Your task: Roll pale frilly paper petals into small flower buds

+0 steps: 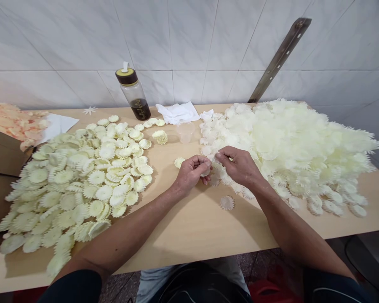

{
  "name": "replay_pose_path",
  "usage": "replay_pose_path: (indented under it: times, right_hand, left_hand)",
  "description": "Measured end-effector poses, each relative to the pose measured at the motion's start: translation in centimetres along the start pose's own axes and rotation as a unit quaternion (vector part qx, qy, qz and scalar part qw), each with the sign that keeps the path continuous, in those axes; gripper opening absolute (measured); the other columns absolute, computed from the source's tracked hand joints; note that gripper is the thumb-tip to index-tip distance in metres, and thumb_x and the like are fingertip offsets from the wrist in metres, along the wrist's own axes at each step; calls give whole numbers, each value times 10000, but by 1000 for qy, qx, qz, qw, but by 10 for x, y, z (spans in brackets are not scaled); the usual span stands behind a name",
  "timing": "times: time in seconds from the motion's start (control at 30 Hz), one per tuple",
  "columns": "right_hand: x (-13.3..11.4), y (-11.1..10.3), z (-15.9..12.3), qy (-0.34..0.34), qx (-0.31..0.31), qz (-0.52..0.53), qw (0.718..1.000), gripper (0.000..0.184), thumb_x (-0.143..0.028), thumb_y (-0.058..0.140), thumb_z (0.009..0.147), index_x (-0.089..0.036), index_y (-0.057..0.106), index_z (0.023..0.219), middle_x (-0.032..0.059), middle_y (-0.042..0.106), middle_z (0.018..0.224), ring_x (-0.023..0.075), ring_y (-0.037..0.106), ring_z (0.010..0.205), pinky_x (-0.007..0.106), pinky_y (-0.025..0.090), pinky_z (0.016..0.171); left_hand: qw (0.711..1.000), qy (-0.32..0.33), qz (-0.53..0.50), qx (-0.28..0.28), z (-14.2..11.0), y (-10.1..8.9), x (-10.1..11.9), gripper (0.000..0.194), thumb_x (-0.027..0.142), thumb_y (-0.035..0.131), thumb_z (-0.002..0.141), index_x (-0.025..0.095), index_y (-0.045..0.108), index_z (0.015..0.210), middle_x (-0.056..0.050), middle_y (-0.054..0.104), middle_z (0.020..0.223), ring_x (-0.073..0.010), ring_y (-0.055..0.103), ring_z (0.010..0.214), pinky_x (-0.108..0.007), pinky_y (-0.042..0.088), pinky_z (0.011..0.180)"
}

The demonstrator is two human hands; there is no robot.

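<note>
My left hand (192, 173) is closed around a pale, toothed-edge disc (206, 171), partly hidden by the fingers. Just to its right, thumb and fingertips of my right hand (238, 165) are pinched together at the edge of the whitish heap; what they hold is too small to make out. A single flat translucent toothed disc (227, 203) lies on the table below my hands. Beside my left hand, a yellowish toothed piece (178, 162) rests on the wood.
Cupped yellowish flower-like pieces (97, 176) are heaped at left, thin whitish toothed sheets (290, 139) at right. Behind my hands stand a clear plastic cup (185, 132), a stack of toothed pieces (160, 137), a bottle of dark liquid (134, 93) and white tissue (178, 112). A metal strip (279, 61) leans against the wall.
</note>
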State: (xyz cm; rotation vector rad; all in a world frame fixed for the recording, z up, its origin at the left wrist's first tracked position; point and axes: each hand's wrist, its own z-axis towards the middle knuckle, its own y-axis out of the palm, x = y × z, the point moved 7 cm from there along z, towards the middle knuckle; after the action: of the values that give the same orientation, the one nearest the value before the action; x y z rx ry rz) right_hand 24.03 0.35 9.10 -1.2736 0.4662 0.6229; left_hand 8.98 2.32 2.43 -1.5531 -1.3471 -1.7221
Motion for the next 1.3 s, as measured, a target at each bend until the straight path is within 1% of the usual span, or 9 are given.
replay_pose_path:
  times: [0.1, 0.23, 0.4, 0.7, 0.97, 1.03, 1.13, 1.2, 1.3]
  right_hand:
    - [-1, 2, 0, -12, -4, 9, 1000, 302, -355, 543, 1018, -220, 647, 769, 25, 690, 792, 177, 589, 723, 313, 427, 701]
    - [-4, 4, 0, -32, -10, 42, 999, 306, -374, 566, 1021, -232, 695, 783, 51, 750, 924, 217, 677, 881, 337, 500, 800]
    - [-4, 9, -1, -43, -11, 67, 997, 288, -418, 586, 1027, -270, 800, 905, 58, 786, 1136, 254, 730, 1057, 391, 571, 916]
    - [-7, 10, -3, -60, -4, 76, 995, 255, -369, 596, 1033, -285, 837, 1013, 56, 780, 1234, 257, 742, 1148, 406, 584, 1005]
    - [-8, 12, -3, -63, -9, 57, 996, 259, -373, 583, 1039, -288, 825, 1072, 54, 774, 1258, 256, 730, 1169, 406, 586, 986]
    - [-8, 12, -3, -61, -1, 60, 996, 249, -371, 595, 1031, -283, 810, 1120, 58, 775, 1249, 248, 734, 1131, 383, 596, 914]
    - [-3, 9, -3, -35, 27, 49, 998, 243, -406, 659, 990, -262, 783, 1141, 68, 789, 1138, 220, 737, 908, 360, 592, 794]
    - [2, 7, -4, -4, 47, 41, 998, 258, -441, 719, 945, -250, 767, 1112, 59, 786, 1013, 194, 692, 754, 354, 578, 742]
    - [4, 5, -5, 11, 71, 57, 996, 237, -446, 766, 906, -241, 746, 1022, 44, 763, 957, 170, 643, 700, 334, 558, 705]
  left_hand:
    - [1000, -1, -13, 9, 0, -2, -1, 429, 522, 835, 792, 141, 673, 904, -55, 699, 855, -124, 640, 547, -248, 505, 457]
    - [999, -10, -31, 23, 1, -4, -2, 440, 543, 839, 789, 142, 674, 864, -52, 685, 818, -126, 632, 549, -250, 500, 465]
    - [998, -29, -52, 15, 2, -3, -4, 475, 557, 874, 752, 129, 707, 871, -66, 687, 828, -121, 624, 554, -252, 491, 471]
    - [994, -53, -94, 12, 5, -6, -9, 483, 539, 884, 761, 119, 732, 945, -61, 689, 858, -102, 620, 574, -234, 468, 493]
    - [994, -58, -93, -3, 4, -5, -9, 436, 506, 901, 750, 132, 709, 861, -43, 681, 818, -91, 607, 566, -226, 453, 502]
    - [993, -63, -100, 1, 4, -6, -10, 420, 487, 908, 740, 137, 713, 867, -41, 687, 806, -93, 605, 555, -228, 454, 503]
    - [992, -71, -108, 7, 4, -7, -11, 415, 473, 919, 720, 144, 717, 871, -40, 695, 801, -91, 596, 542, -233, 463, 511]
    - [991, -74, -109, 10, 4, -7, -11, 425, 475, 928, 702, 145, 719, 871, -39, 695, 799, -90, 592, 538, -236, 466, 512]
    - [991, -76, -108, 15, 4, -8, -11, 435, 480, 932, 689, 145, 719, 866, -37, 691, 795, -90, 592, 537, -234, 461, 506]
